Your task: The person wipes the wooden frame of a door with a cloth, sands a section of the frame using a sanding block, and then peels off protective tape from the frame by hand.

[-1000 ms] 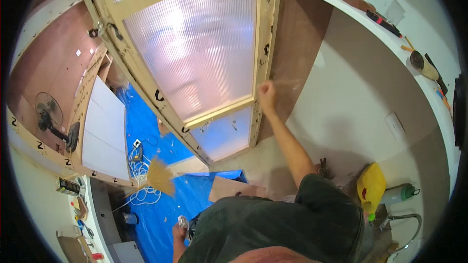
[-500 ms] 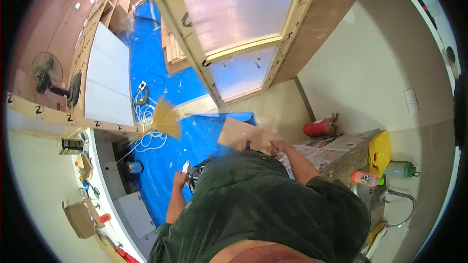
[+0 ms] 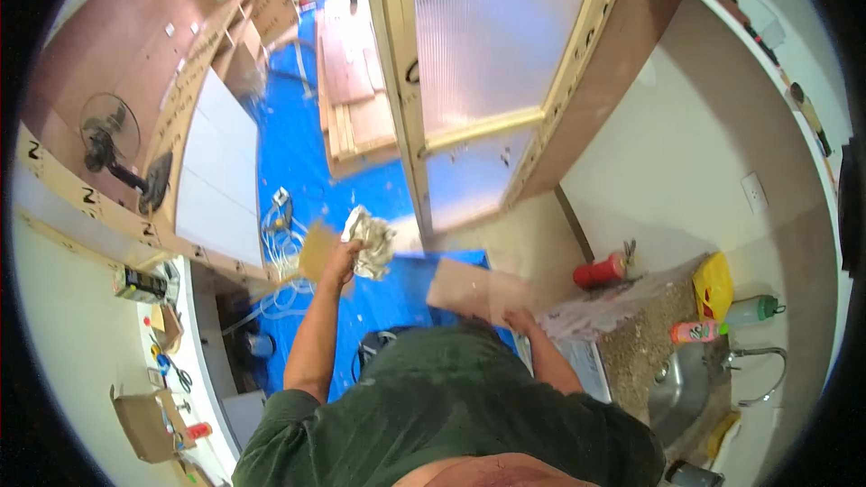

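My left hand point(image 3: 341, 263) is raised over the blue floor sheet point(image 3: 311, 361), its fingers wrapped round a crumpled off-white rag point(image 3: 370, 243). Just behind that hand shows a blurred straw broom point(image 3: 314, 248). My right hand point(image 3: 519, 320) is low in front of my body, its fingers curled at the near right corner of a flat brown board point(image 3: 469, 290). Beside it, the newspaper point(image 3: 595, 311) on the counter is smeared by motion. Whether the right fingers grip the board or the paper, I cannot make out.
A red fire extinguisher point(image 3: 603, 271) stands by the right wall. The speckled counter point(image 3: 636, 343) bears a yellow bag point(image 3: 713, 287), a pink bottle point(image 3: 693, 332) and a sink point(image 3: 678, 388). A framed translucent panel point(image 3: 492, 45) rises ahead. White cable point(image 3: 281, 248) lies coiled at left.
My left hand has risen forward from beside my body, bringing the rag into full view. The newspaper has shifted, baring more of the counter. My view has swung somewhat too.
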`<action>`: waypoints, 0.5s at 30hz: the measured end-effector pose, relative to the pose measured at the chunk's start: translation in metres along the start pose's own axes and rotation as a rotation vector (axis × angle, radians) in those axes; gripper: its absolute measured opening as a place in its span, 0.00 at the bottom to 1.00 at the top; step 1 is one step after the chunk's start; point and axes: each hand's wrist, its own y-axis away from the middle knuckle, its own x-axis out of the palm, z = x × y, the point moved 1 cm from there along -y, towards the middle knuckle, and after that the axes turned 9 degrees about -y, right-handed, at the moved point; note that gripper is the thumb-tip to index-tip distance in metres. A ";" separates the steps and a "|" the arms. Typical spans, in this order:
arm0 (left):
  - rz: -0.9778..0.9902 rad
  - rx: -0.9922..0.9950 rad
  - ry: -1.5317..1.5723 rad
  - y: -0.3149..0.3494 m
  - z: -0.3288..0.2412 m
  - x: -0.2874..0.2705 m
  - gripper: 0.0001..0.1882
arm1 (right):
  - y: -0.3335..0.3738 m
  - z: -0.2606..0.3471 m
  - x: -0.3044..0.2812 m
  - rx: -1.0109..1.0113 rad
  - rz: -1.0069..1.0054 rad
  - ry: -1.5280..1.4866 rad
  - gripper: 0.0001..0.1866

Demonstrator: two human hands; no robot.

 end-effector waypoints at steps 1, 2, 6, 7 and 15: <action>0.012 0.102 0.026 -0.010 -0.043 0.012 0.30 | -0.013 -0.048 0.034 -0.045 0.051 0.139 0.20; 0.030 0.189 0.050 -0.025 -0.082 0.026 0.32 | -0.010 -0.085 0.063 -0.184 -0.235 0.093 0.21; -0.003 0.601 0.072 -0.006 -0.259 0.089 0.29 | 0.028 -0.036 0.030 0.177 0.041 -0.237 0.22; 0.001 0.792 0.019 0.005 -0.301 0.106 0.28 | 0.043 -0.030 0.025 0.216 0.054 -0.264 0.22; -0.732 1.972 -1.206 -0.049 -0.507 0.221 0.28 | 0.052 -0.077 0.052 0.197 -0.390 -0.463 0.27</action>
